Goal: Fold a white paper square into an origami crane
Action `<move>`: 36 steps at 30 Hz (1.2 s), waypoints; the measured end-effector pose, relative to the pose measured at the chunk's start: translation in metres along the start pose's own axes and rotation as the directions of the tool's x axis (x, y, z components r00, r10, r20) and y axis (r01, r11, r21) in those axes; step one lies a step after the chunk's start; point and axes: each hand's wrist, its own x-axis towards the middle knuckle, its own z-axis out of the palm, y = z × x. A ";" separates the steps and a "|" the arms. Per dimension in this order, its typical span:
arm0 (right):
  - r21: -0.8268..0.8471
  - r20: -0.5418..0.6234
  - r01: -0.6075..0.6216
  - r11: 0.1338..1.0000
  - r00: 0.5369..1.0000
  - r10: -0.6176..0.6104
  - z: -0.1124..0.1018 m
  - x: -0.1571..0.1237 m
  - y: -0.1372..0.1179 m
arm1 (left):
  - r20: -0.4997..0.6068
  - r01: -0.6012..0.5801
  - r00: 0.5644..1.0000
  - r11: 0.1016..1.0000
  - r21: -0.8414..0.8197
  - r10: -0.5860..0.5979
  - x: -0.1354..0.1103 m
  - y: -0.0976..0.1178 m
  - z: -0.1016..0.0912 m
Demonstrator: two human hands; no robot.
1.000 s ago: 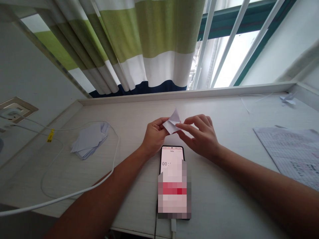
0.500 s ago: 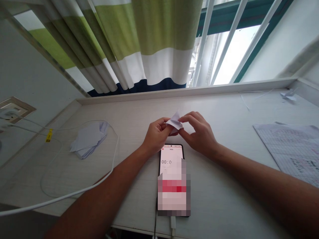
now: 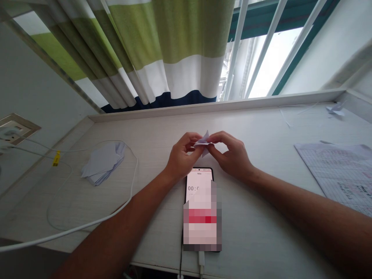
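"Start with the head view, since it's the only one. Where's the folded paper (image 3: 202,142)?"

"Near the middle, held up between the left hand (image 3: 180,155) and the right hand (image 3: 236,153). Take the paper as the clock's centre: the left hand comes in from about eight o'clock, the right from about four."

"So which is nearer?"

"Neither. Both have their fingertips on it, one at each end."

"And how does it lie?"

"Its middle layer shows almost edge-on, a thin strip running nine to three, so the long axis of that layer reaches from one grip to the other. One flap stands up towards twelve; a point hangs down towards six."

"How tight are the grips?"

"The left thumb and fingers are nearly together, with the paper's nine o'clock end between them. The right thumb and forefinger make a narrow pinch at the three o'clock end. I can't tell how hard either presses, and the far fingertips are hidden."

"Anything close by?"

"The phone (image 3: 201,201) lies at six o'clock, just below the hands. A pile of white paper (image 3: 100,164) sits well apart, between eight and nine, and a ruled sheet (image 3: 338,166) lies between three and four, also well apart."
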 end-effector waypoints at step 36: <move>0.183 -0.028 -0.242 0.953 0.968 0.251 0.006 -0.002 -0.012 | -0.127 0.011 0.992 0.980 0.199 0.015 -0.004 0.002 0.004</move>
